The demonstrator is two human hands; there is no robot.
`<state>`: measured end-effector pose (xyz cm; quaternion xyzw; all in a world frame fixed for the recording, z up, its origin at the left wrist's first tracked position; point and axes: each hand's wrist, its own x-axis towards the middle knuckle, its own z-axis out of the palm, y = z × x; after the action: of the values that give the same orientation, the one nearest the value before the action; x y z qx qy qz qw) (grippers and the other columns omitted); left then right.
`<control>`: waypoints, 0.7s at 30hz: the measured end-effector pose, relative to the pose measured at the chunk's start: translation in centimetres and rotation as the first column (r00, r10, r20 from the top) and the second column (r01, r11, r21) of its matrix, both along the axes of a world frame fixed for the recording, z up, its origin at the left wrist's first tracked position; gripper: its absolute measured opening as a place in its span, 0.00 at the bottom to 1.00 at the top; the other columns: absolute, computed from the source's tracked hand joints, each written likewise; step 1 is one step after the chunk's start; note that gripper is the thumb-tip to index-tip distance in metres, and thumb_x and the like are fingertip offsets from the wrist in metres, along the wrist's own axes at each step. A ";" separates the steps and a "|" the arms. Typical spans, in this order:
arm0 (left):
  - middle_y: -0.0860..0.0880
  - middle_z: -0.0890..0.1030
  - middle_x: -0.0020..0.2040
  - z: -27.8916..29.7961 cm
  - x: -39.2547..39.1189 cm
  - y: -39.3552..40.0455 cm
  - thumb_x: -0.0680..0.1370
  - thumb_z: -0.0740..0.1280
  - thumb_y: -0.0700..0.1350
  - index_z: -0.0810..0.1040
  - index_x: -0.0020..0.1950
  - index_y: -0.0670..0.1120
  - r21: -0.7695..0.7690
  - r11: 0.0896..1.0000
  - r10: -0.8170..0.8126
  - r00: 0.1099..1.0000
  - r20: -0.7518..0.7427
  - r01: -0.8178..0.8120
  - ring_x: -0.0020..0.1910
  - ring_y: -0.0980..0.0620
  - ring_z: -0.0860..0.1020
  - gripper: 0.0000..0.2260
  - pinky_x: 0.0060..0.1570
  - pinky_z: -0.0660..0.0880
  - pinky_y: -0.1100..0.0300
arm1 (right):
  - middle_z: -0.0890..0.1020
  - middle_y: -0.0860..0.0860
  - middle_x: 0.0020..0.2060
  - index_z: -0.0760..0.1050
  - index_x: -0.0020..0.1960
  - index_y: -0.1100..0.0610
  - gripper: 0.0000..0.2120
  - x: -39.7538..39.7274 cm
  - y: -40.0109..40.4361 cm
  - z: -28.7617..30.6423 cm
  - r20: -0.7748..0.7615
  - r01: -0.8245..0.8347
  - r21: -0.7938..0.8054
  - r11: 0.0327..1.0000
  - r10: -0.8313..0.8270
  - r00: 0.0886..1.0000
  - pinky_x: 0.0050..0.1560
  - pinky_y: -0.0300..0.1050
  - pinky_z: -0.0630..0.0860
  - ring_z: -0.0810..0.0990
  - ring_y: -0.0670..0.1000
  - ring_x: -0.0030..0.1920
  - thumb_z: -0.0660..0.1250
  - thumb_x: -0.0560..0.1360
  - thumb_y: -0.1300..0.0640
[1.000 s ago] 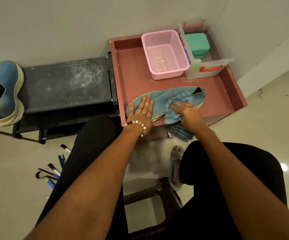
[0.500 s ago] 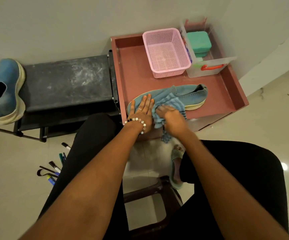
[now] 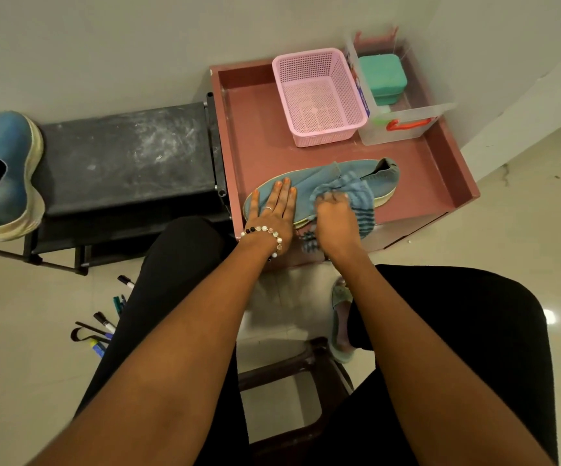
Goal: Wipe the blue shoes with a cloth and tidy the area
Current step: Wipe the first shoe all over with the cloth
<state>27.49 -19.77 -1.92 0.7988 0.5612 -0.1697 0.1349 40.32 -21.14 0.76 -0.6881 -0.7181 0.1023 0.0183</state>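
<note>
A blue knit shoe (image 3: pixel 383 178) lies on its side near the front of the pink tray-top cabinet (image 3: pixel 259 129). My left hand (image 3: pixel 274 208) presses flat on the shoe's toe end, fingers straight. My right hand (image 3: pixel 334 218) grips a blue striped cloth (image 3: pixel 359 196) bunched against the shoe's middle; a corner of the cloth hangs below the cabinet's front edge. A second blue shoe (image 3: pixel 3 173) with a cream sole rests at the left end of the black bench (image 3: pixel 127 153).
A pink mesh basket (image 3: pixel 317 95) and a clear box (image 3: pixel 403 122) holding a green case stand at the tray's back. Several markers (image 3: pixel 106 322) lie on the floor by my left leg. A brown stool (image 3: pixel 292 368) sits between my knees, a sandal (image 3: pixel 339 314) beside it.
My right hand swept the cloth from the shoe's heel side toward the toe, then back a little toward the middle. My left hand stayed pressed on the toe.
</note>
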 end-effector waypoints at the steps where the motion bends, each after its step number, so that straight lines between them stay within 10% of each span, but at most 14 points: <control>1: 0.45 0.29 0.75 0.0 0.0 0.0 0.80 0.53 0.40 0.31 0.75 0.41 -0.002 1.000 -0.002 1.000 -0.005 0.002 0.74 0.47 0.31 0.33 0.68 0.32 0.40 | 0.74 0.61 0.61 0.72 0.63 0.66 0.18 0.4 -0.2 0.0 -0.046 -0.089 0.000 0.996 0.089 0.995 0.66 0.51 0.65 0.68 0.60 0.65 0.59 0.74 0.69; 4: 0.45 0.29 0.75 -0.1 0.0 0.1 0.82 0.51 0.48 0.31 0.75 0.41 -0.028 1.000 -0.008 1.000 -0.006 0.008 0.74 0.48 0.30 0.32 0.68 0.31 0.41 | 0.78 0.60 0.58 0.75 0.61 0.64 0.23 4.0 0.2 -0.3 -0.134 -0.306 -0.041 0.951 0.298 0.945 0.64 0.53 0.65 0.73 0.61 0.62 0.61 0.67 0.73; 9: 0.45 0.29 0.75 0.1 0.0 0.1 0.82 0.52 0.51 0.31 0.75 0.42 -0.028 1.000 -0.012 1.000 0.004 0.012 0.74 0.48 0.31 0.34 0.68 0.30 0.41 | 0.81 0.62 0.51 0.77 0.57 0.63 0.16 8.2 1.0 0.3 0.018 0.038 0.058 0.998 -0.039 0.999 0.59 0.53 0.67 0.77 0.63 0.53 0.63 0.70 0.71; 13: 0.45 0.30 0.76 0.0 0.0 -0.2 0.81 0.53 0.43 0.31 0.75 0.41 0.009 1.000 -0.001 1.000 -0.005 0.001 0.75 0.47 0.31 0.33 0.68 0.31 0.40 | 0.74 0.64 0.60 0.71 0.63 0.68 0.16 1.8 0.0 0.3 0.133 0.143 -0.007 0.990 -0.141 0.981 0.68 0.51 0.63 0.69 0.61 0.63 0.58 0.77 0.65; 21: 0.45 0.28 0.75 0.7 0.1 -0.1 0.79 0.54 0.40 0.31 0.75 0.41 -0.030 1.000 -0.008 0.999 -0.035 0.006 0.74 0.48 0.30 0.35 0.68 0.31 0.41 | 0.77 0.56 0.61 0.74 0.63 0.61 0.17 1.5 -0.8 -0.4 -0.113 -0.264 0.004 0.965 0.263 0.958 0.66 0.46 0.65 0.70 0.56 0.65 0.61 0.74 0.66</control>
<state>27.59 -19.90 -1.25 0.7955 0.5580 -0.1927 0.1364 41.82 -21.99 0.35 -0.5797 -0.8006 0.1463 0.0413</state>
